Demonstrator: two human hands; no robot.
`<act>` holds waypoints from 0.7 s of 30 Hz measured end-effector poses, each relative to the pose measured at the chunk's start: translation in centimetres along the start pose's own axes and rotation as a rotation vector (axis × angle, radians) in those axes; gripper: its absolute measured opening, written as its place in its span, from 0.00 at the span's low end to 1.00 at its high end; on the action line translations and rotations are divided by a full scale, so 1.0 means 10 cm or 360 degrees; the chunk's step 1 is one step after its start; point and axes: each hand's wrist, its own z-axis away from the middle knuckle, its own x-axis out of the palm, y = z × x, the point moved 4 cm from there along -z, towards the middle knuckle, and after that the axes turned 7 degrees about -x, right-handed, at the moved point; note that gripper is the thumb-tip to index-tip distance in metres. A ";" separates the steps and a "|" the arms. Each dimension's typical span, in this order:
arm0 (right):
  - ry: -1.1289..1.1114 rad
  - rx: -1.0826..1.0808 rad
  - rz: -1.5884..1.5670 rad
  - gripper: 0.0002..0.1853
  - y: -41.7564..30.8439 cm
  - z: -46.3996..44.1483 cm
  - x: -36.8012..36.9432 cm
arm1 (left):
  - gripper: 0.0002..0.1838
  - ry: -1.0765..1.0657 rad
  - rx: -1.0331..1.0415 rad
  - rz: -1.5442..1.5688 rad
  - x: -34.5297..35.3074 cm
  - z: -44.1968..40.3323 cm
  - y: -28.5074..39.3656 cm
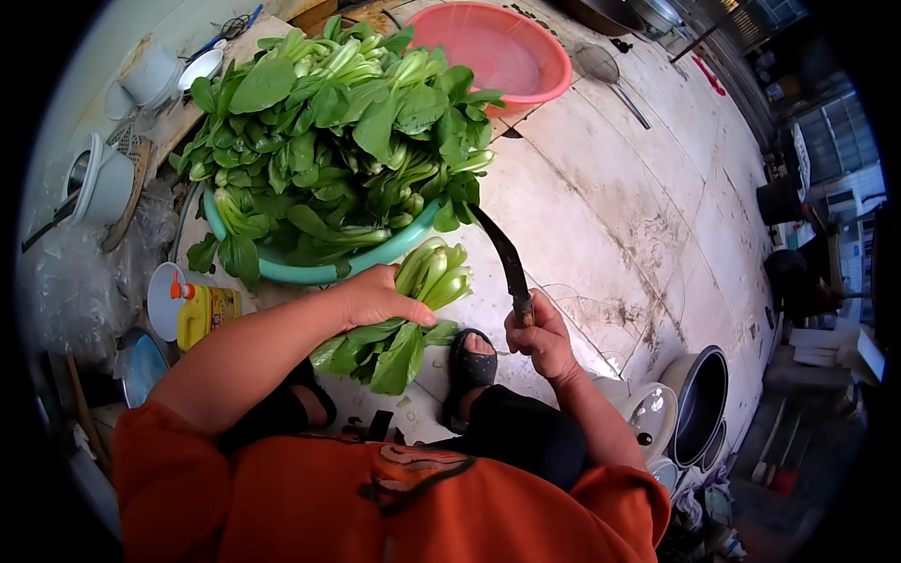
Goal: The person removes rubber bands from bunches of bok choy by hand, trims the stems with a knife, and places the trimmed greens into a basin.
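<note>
My left hand point(387, 298) is wrapped round a bunch of green leafy vegetables point(435, 274), its pale stem ends pointing up and its leaves hanging below the hand. My right hand point(542, 336) grips the wooden handle of a curved knife point(507, 255), whose dark blade points up and left, apart from the bunch. Just beyond my left hand, a large heap of the same leafy vegetables point(324, 131) fills a teal basin point(310, 272) and spills over its rim.
Behind the heap is a pink basin point(554, 70), with a strainer point(598, 64) to its right. A yellow bottle point(208, 314) and white buckets point(105, 180) stand at the left. Pots point(699, 403) and a glass lid point(652, 413) lie at the lower right.
</note>
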 end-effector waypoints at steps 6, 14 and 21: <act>0.0043 0.0219 -0.0182 0.10 0.32 -0.06 -0.47 | 0.27 0.0088 -0.0326 -0.0162 0.27 -0.66 -0.02; 0.0001 0.0313 -0.0234 0.08 0.69 -0.19 -0.69 | 0.26 0.0144 -0.0590 -0.0136 0.26 -1.02 -0.17; 0.0104 -0.0200 0.0875 0.08 0.94 -0.19 -0.85 | 0.24 0.0035 -0.0722 -0.0131 0.38 -1.13 -0.31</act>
